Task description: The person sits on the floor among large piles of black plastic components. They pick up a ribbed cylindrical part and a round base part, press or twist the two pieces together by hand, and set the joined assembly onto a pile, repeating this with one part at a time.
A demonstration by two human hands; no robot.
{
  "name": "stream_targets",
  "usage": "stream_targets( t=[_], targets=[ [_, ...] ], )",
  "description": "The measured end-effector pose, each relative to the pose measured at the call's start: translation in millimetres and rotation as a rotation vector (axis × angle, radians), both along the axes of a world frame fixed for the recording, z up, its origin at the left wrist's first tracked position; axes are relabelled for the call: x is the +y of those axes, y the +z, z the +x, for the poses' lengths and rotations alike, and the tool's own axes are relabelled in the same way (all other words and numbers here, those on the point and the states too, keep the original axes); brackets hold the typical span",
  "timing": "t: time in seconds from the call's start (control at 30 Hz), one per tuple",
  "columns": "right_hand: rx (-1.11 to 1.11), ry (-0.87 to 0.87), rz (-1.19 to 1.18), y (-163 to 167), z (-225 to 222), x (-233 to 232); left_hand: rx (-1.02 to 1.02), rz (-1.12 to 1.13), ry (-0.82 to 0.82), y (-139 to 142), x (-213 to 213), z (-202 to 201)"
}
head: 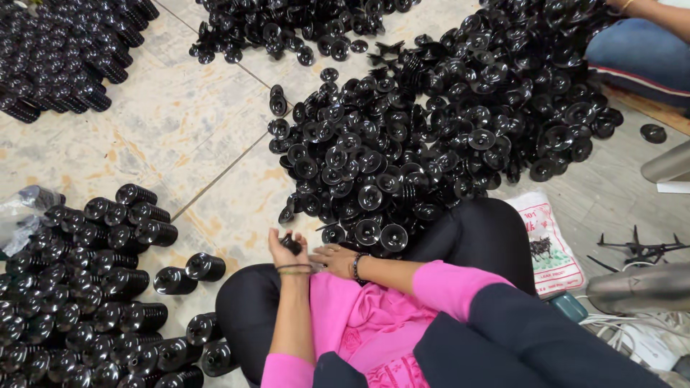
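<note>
I sit cross-legged on a tiled floor in a pink top and black trousers. My left hand (pixel 286 251) is raised over my knee and grips a small black plastic part (pixel 291 244) between its fingers. My right hand (pixel 333 259), with a dark bracelet at the wrist, lies just beside it on my lap with fingers spread and nothing seen in it. Directly in front of both hands is a large heap of loose black disc-shaped parts (pixel 402 136).
Stacked columns of the same black parts lie at my left (pixel 86 287) and at the far left corner (pixel 57 50). Another loose heap (pixel 287 29) lies farther off. Another person's blue-clad leg (pixel 636 54) is at top right. A white printed sack (pixel 550 248), black star-shaped pieces (pixel 640 249) and cables lie at right.
</note>
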State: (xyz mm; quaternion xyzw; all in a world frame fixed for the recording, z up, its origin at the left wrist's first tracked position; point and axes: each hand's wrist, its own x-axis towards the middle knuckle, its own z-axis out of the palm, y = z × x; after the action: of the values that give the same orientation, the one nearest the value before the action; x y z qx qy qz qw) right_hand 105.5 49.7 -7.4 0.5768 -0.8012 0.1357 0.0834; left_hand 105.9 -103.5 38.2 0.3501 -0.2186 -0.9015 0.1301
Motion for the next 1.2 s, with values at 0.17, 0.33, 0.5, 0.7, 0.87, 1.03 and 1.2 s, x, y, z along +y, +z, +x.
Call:
stream_targets(
  t=[0.17, 0.33, 0.5, 0.7, 0.87, 1.03, 1.2],
  targets=[
    [-0.155, 0.042, 0.174, -12, -2, 1, -0.073, -0.138, -0.187, -6, 7, -11],
    [-0.159, -0.216, -0.114, -16, -11, 24, -0.103, -0.246, -0.202, -16, 14, -19],
    [-0.357, -0.449, 0.286, -12, -16, 39, 0.015, -0.254, -0.266, -28, 19, -22],
    [-0.723, -0.491, -0.502, 12, -47, 81, -0.066, -0.189, -0.491, -28, 19, -12],
    [-1.219, -0.461, -0.826, 2, -22, 76, 0.080, -0.137, -0.852, -23, 41, 0],
    [-1.072, -0.503, -0.618, -12, 14, 60, 0.059, -0.196, -0.919, -28, 56, 13],
    [-1.162, -0.345, -0.549, 12, -20, 55, 0.042, -0.247, -0.658, -32, 47, 7]
  ],
)
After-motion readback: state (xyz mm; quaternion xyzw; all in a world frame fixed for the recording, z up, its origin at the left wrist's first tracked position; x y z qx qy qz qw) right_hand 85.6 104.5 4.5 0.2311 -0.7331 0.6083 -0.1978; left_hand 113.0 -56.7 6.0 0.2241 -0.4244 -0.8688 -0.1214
